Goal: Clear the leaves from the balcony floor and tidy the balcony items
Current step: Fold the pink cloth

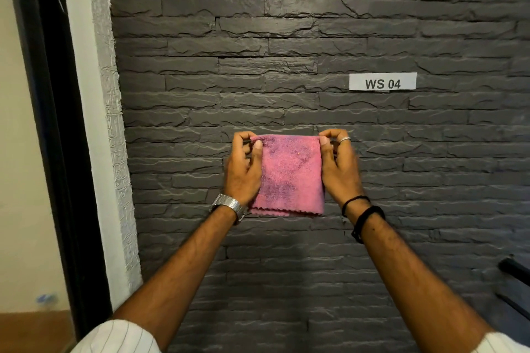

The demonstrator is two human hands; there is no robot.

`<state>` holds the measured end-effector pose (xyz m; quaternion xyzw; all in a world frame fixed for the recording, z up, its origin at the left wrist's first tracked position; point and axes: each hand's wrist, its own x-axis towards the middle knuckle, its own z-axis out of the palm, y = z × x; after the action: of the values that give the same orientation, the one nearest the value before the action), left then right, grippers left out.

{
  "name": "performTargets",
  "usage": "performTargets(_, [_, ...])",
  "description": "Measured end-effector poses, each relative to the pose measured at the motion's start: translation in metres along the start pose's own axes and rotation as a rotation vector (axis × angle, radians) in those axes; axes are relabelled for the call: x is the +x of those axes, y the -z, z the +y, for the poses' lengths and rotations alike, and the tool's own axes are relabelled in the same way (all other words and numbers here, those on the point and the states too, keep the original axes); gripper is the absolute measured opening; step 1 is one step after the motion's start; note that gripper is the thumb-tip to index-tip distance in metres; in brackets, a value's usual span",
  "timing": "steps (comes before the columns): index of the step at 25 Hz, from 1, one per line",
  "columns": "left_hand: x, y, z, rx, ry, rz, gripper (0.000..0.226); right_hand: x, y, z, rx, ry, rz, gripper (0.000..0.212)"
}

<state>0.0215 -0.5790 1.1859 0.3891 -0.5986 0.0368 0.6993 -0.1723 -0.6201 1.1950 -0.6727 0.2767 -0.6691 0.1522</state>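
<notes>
— Head view, nearest first: what do you see?
— Two striped sleeves (114, 337) at the bottom edge, then bare forearms reaching forward. A metal watch (229, 205) sits on the left wrist, and black bands (362, 215) circle the right one.
— And the hands?
— The left hand (243, 169) pinches the upper left corner of a folded pink cloth (289, 175) between thumb and fingers. The right hand (338, 163), with a ring (345, 139) on one finger, pinches the upper right corner the same way. Each grip is closed on the cloth.
— Where is the cloth?
— Held up in the air between both hands, hanging flat, its scalloped lower edge free.
— Behind it?
— A dark stone-brick wall (286, 37) with a white label (383, 82) reading "WS 04" above and right of the hands. A black door frame (54, 123) runs down the left side.
</notes>
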Motion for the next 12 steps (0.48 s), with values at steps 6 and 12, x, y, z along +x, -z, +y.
performTargets(6, [0.004,0.003,0.007,-0.003,-0.035,0.12,0.02,0.001,0.002,0.001,0.238,-0.05,0.001,0.021])
performTargets(12, [-0.006,0.005,-0.001,-0.109,0.058,0.063,0.014,-0.014,-0.007,0.005,0.42,-0.324,-0.106,0.028])
